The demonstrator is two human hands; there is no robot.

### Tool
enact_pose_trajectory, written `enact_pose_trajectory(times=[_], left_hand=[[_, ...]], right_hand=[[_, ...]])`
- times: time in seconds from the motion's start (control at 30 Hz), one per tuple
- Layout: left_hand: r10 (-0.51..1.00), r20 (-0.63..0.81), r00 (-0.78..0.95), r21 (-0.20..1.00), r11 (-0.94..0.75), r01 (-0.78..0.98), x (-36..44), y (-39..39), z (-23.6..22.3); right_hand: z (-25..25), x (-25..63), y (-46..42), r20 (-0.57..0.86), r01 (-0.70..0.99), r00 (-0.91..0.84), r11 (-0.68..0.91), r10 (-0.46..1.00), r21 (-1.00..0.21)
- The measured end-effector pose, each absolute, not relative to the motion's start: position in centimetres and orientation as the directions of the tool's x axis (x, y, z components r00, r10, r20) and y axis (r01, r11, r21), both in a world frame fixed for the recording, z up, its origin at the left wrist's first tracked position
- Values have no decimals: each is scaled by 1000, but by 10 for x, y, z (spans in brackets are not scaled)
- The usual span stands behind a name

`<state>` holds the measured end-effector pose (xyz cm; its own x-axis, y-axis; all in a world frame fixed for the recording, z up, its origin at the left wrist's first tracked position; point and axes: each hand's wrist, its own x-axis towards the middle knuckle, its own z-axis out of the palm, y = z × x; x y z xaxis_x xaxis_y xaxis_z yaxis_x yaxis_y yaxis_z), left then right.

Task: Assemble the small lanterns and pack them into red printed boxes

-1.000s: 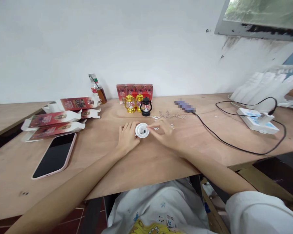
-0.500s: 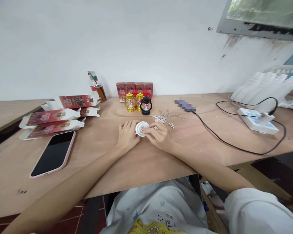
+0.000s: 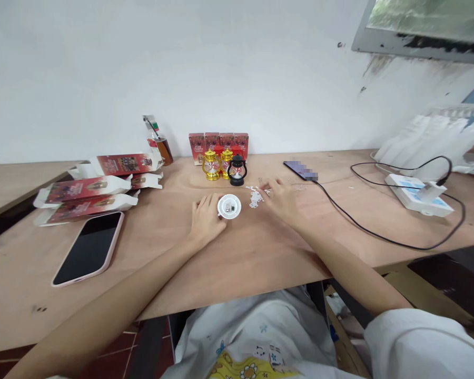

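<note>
The left hand (image 3: 206, 217) is curled around the left rim of a shallow round white plastic piece (image 3: 229, 207), gripping it just above the near middle of the bare wooden tabletop (image 3: 237, 263). Its hollow side faces up, probably so that the small metallic and dark parts inside can be seen and reached. The right hand (image 3: 282, 201) is apart from it, to the right, fingers loosely bent over a scatter of tiny flat white pieces (image 3: 256, 198); these seem placed there for easy picking.

Beyond, on the far side, stand a black miniature lantern (image 3: 237, 171) and two shiny gold miniature lanterns (image 3: 211, 166), before a row of four upright red printed boxes (image 3: 196, 147), perhaps set back to leave working room. To the left lie red-and-white folding cartons (image 3: 87, 189) and, nearer, a dark-screened phone in a pink case (image 3: 89, 250). To the right, a black cable (image 3: 332, 208) trails from a second, thin dark phone (image 3: 294, 168).

Whether the right fingertips pinch a white piece cannot be told; the hand covers part of the scatter. The left hand hides the underside of the round piece. The rear gold lantern is half covered, and pixelation blurs part of the second phone.
</note>
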<state>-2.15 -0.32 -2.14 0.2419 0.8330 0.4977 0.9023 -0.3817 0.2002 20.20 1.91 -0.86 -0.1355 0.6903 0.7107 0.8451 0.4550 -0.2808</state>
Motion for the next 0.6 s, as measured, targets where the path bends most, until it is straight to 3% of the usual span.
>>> enact_pose_trajectory(times=[0.1, 0.2, 0.6], left_hand=[[836, 490, 247, 195, -381, 904, -22, -3, -22], [833, 494, 250, 193, -385, 902, -21, -3, -22], [838, 481, 255, 186, -382, 905, -22, -3, -22]], right_hand=[[-7, 221, 32, 485, 902, -114, 295, 867, -314], [-6, 225, 35, 351, 944, -128, 223, 928, -245], [-9, 214, 31, 271, 955, -244, 280, 931, -101]])
